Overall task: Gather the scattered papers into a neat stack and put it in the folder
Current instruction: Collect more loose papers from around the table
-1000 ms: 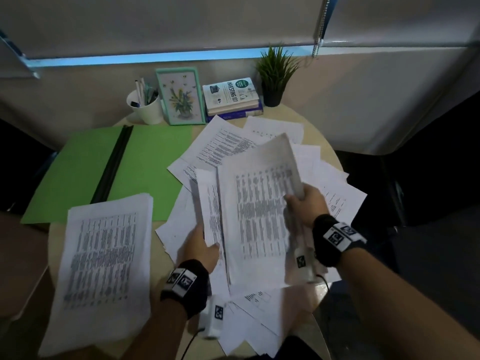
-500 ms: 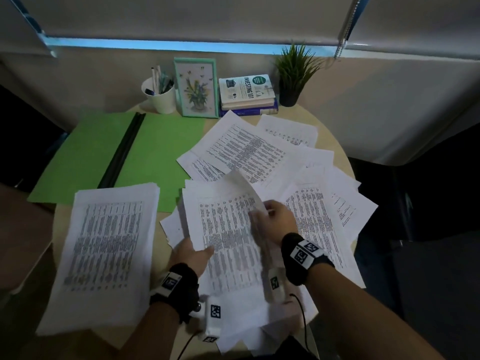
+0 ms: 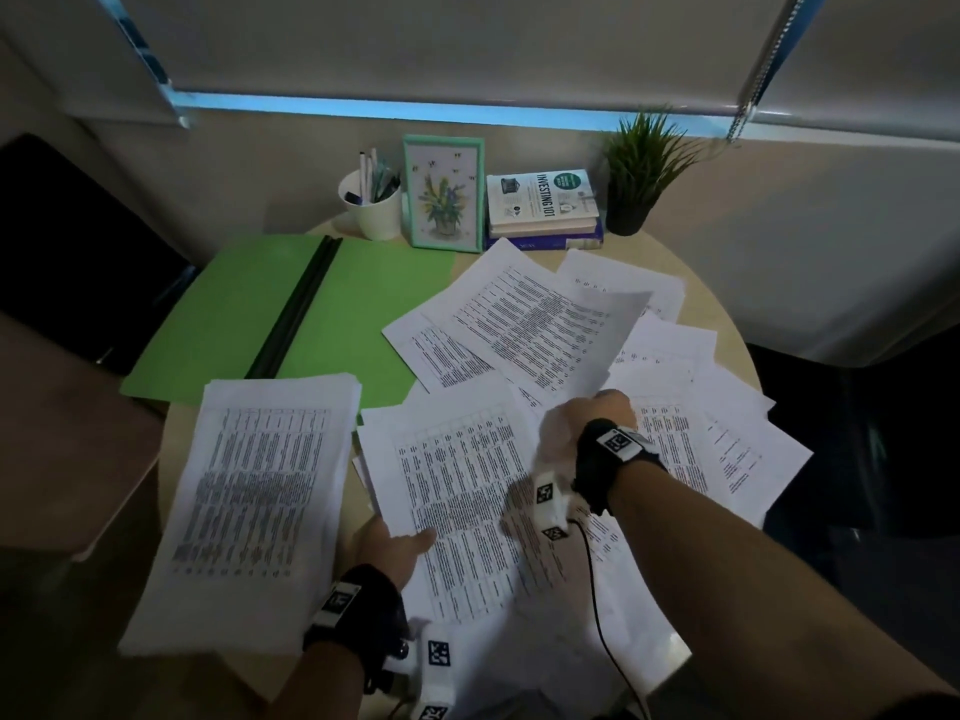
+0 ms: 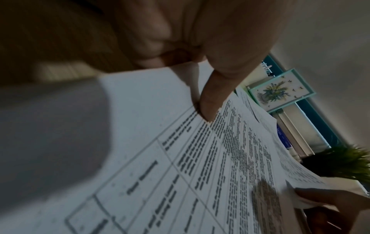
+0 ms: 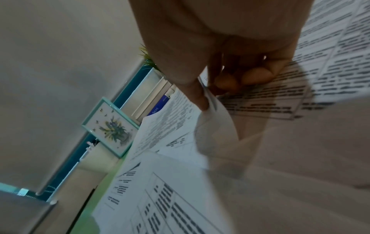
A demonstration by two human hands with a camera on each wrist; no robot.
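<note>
A neat pile of printed papers [image 3: 249,501] lies at the table's front left, partly over the open green folder [image 3: 223,314]. My left hand [image 3: 410,537] grips the near left corner of a small bundle of sheets [image 3: 457,491], thumb [image 4: 208,109] on top and the other fingers hidden beneath. My right hand [image 3: 584,413] pinches the near corner of a large loose sheet [image 3: 530,324], thumb and fingertips [image 5: 228,82] closed on the paper, which bends upward. More scattered papers [image 3: 717,439] overlap across the right half.
At the back of the round beige table [image 3: 727,324] stand a white pen cup [image 3: 371,210], a teal picture frame [image 3: 444,194], stacked books [image 3: 543,210] and a small potted plant [image 3: 639,179]. A black strip [image 3: 296,309] runs down the folder's middle.
The sheet my right hand held upright now lies on the bundle in my left hand. My right hand has moved away to the right and pinched another loose sheet.
</note>
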